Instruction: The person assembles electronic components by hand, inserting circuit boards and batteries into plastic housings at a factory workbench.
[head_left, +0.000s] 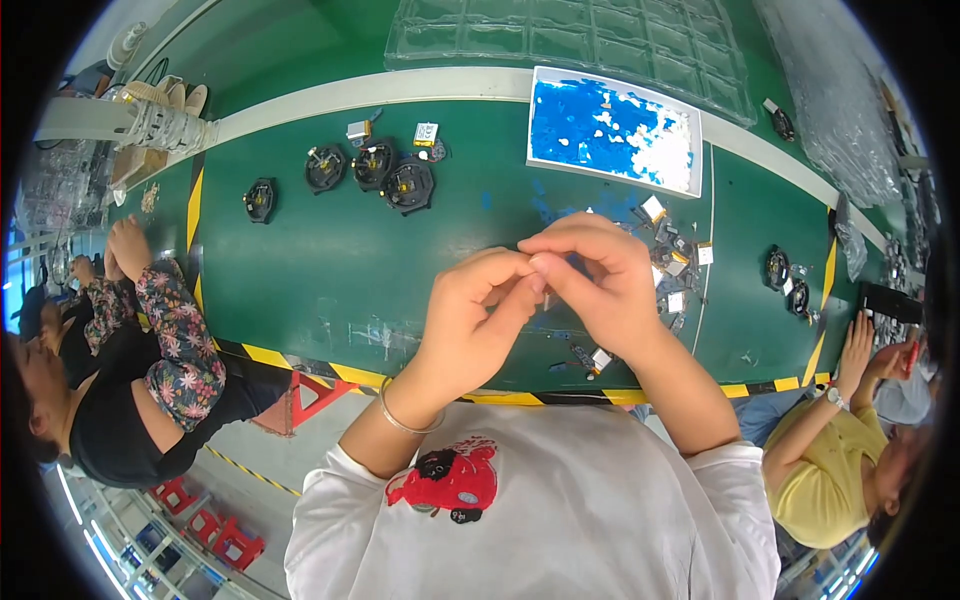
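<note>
Above the near part of the green bench, my left hand (478,310) and my right hand (597,283) meet fingertip to fingertip. Both are closed in a pinch; whatever lies between the tips is too small or hidden to name. A heap of small electronic parts with silver battery cells (676,262) lies just right of my right hand. Close to the front edge below that hand is another small cell with dark parts (598,360). Left of centre, farther back, stand several round black housings (408,186) with small cells among them.
A white box (615,178) of blue and white scraps sits at the back, before a clear plastic tray (570,35). More black housings (777,266) lie at the right. Striped tape (500,397) marks the front edge. A person in floral sleeves (175,330) sits left, one in yellow (825,475) right.
</note>
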